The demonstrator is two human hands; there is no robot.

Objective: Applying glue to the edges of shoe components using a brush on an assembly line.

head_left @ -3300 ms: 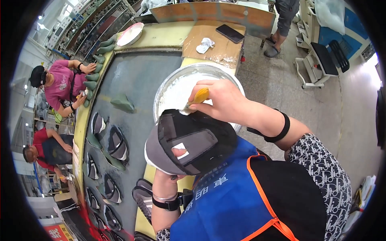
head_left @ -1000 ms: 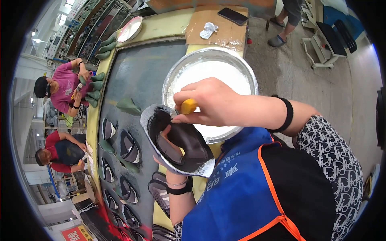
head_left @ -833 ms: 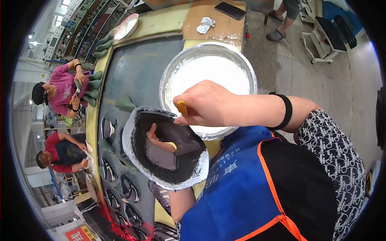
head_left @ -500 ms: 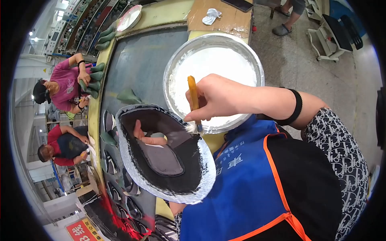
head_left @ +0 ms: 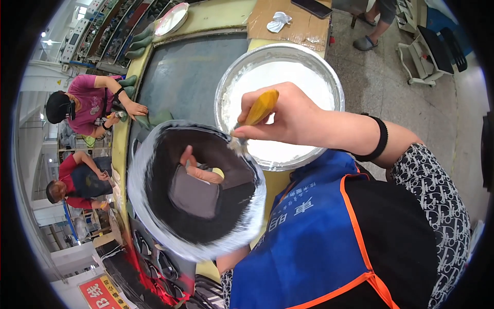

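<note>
Well left of the left grip (head_left: 199, 171), a co-worker in a red top (head_left: 68, 167) and one in a pink top (head_left: 82, 105) stand along the surface (head_left: 198, 62). A green shoe last (head_left: 155, 119) lies beyond the left grip and to its left. That grip clasps the dark shoe upper (head_left: 194, 198) from underneath, a thumb and finger showing through its opening; the upper's pale, white-streaked rim spreads around them. To its right, the right grip (head_left: 285, 116) pinches a yellow-handled brush (head_left: 262, 107) between thumb and fingers, bristles at the upper's rim. Directly beneath the right grip is a metal basin (head_left: 337, 87) of white paste (head_left: 275, 74). Beyond this grip lies cardboard (head_left: 303, 35) bearing crumpled tissue (head_left: 279, 22) and a phone (head_left: 312, 7). Well to its right are a person's shoe (head_left: 365, 43) and a wheeled stand (head_left: 423, 59).
</note>
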